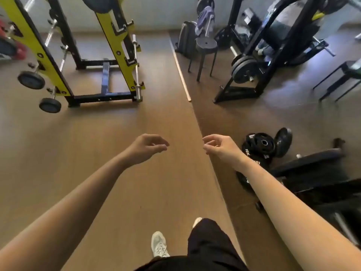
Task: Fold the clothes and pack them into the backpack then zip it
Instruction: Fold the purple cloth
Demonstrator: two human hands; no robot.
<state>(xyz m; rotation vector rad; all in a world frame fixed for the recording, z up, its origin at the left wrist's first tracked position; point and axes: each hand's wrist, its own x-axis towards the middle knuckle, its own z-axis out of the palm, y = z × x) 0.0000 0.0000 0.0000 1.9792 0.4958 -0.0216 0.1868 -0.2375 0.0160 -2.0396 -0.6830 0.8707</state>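
- A gym floor (136,173) of brown boards is seen, with a darker strip to the right.
- A yellow and black rack (115,51) stands at the far left, with a steel bar (136,65) leaning upright against it.
- The backpack (185,39), dark grey, is stood on the floor at the far end, just beside a round black stool (206,47).
- Clothes (205,19), bluish-purple, are draped over equipment above the stool; their exact support cannot be told.
- A black weight machine (257,55) loaded with plates is placed right of the stool.
- Loose black plates (265,145) lie on the floor near the right hand, next to a dark padded bench (312,169).
- The open floor between the person and the backpack is crossed only by a pale wooden strip (181,69).
- Both bare arms are stretched forward, well apart from the backpack.
- The left hand (145,148) is held palm down, fingers loosely curled, the grip empty.
- The right hand (220,146) mirrors it, fingers bent, nothing held.
- A white shoe (159,244) and dark trousers (211,243) are seen below.
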